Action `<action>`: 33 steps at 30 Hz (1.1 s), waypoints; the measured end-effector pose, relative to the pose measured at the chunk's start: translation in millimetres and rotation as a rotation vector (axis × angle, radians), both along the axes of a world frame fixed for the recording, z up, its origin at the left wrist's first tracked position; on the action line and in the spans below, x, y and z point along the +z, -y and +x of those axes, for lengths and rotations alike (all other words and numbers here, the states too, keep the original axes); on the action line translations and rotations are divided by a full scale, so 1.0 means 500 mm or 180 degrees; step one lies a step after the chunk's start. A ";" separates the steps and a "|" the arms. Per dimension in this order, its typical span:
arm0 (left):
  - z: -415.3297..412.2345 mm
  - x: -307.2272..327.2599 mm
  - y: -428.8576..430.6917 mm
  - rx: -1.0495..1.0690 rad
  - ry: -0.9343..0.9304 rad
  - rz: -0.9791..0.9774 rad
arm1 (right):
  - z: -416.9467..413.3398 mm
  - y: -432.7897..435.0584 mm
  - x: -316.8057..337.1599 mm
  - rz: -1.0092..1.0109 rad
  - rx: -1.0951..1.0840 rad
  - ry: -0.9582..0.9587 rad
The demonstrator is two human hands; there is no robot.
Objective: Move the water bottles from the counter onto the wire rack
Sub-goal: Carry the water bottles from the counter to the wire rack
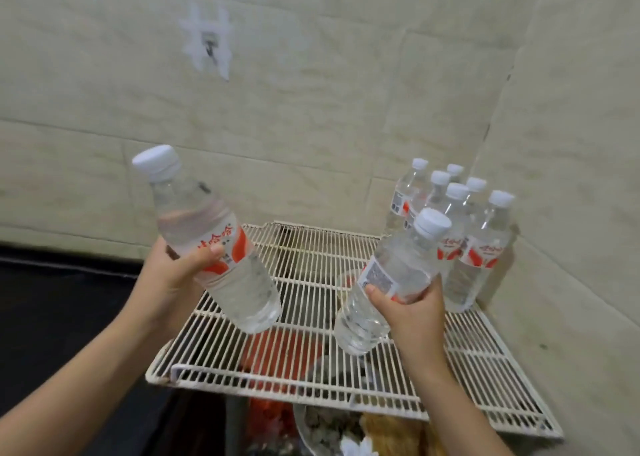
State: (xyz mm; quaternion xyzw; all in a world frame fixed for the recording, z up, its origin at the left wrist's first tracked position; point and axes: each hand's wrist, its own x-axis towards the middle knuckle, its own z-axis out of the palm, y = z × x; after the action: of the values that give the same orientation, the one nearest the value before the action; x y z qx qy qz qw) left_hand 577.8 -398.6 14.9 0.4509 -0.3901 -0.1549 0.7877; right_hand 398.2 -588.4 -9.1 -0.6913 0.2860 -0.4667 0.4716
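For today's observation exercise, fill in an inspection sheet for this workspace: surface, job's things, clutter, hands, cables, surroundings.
Surface: white wire rack, mostly bare.
Job's things: six standing bottles clustered at the rack's far right corner; two more held above it.
Clutter: red items and a food bowl below the rack.
Hands: left hand grips the left bottle; right hand grips the right bottle.
Cables: nothing seen.
Surroundings: tiled wall, dark counter.

Two bare forearms reaching from the near edge toward the far side, raised: left hand (173, 275) with fingers (207, 256) curled closed around a tilted bottle (211, 244), right hand (412, 310) likewise wrapped about a second tilted bottle (391, 282), hands apart.
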 end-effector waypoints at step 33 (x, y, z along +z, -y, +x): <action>0.336 -0.026 0.301 -0.0449 -0.0169 0.0666 | 0.398 0.370 0.047 -0.0235 -0.1773 -0.1720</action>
State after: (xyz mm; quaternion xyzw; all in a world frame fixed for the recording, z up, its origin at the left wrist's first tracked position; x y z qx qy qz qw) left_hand 745.8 -549.2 1.7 0.4977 -0.3815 -0.2617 0.7337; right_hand 597.4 -773.5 14.3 -0.7017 0.5598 -0.3879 0.2094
